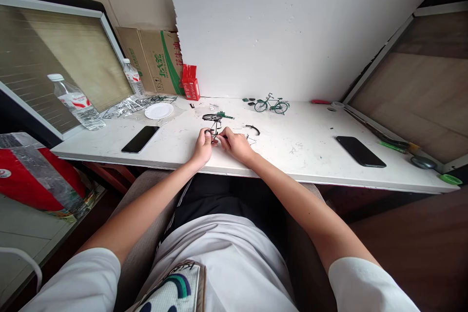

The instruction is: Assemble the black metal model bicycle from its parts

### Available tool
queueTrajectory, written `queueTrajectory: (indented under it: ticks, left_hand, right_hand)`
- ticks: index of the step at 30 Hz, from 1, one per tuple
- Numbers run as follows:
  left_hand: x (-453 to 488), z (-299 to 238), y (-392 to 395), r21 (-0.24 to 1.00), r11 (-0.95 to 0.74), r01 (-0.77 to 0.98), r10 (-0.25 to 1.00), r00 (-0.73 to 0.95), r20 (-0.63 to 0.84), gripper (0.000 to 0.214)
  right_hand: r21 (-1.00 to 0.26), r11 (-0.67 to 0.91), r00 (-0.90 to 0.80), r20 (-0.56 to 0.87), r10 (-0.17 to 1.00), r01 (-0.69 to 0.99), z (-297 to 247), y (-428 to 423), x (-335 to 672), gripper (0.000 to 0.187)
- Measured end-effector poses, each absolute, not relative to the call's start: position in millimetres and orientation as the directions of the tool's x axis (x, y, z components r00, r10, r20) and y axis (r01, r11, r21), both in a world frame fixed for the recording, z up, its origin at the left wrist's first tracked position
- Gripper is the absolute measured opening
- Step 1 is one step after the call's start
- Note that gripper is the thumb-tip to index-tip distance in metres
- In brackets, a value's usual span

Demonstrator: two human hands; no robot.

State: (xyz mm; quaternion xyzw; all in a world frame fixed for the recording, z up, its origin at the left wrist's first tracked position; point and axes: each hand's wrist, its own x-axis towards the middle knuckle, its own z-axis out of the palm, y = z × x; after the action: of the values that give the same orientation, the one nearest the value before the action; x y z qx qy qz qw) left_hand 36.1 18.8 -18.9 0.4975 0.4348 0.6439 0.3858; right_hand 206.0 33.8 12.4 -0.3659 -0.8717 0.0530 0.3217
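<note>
Near the front of the white table, my left hand (203, 148) pinches a small dark model bicycle frame (216, 126) that stands up between my two hands. My right hand (237, 145) has its thumb and fingers closed at the right side of the same frame; its fingertips partly hide whatever they grip. Just behind lies a dark model wheel (211, 117) with a green part (224, 115) beside it. To the right of my hands are a curved black piece (253, 129) and a thin wire-like part (250, 140). Farther back stands an assembled green model bicycle (271, 104).
Phones lie at left (140, 139) and right (360, 151). At the back left are a white plate (159, 111), a pile of dark part frames (137, 105), water bottles (77, 102), a cardboard box (151, 61) and a red box (190, 83). Tools (380, 132) line the right edge.
</note>
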Motion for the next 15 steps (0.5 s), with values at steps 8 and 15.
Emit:
queueTrajectory:
  ticks: [8,15]
  left_hand:
    - [35.9,-17.2,16.9,0.949,-0.314,-0.018,0.934,-0.186,0.306,0.030]
    - [37.2,-20.2,18.7,0.940,-0.337,-0.050,0.924,-0.211,0.320,0.035]
  right_hand:
    - [-0.396,0.722,-0.516,0.512,0.687,0.568,11.8,35.9,206.3,0.023]
    - [-0.405,0.744,-0.521,0.536,0.664,0.531,11.6,33.6,206.6,0.024]
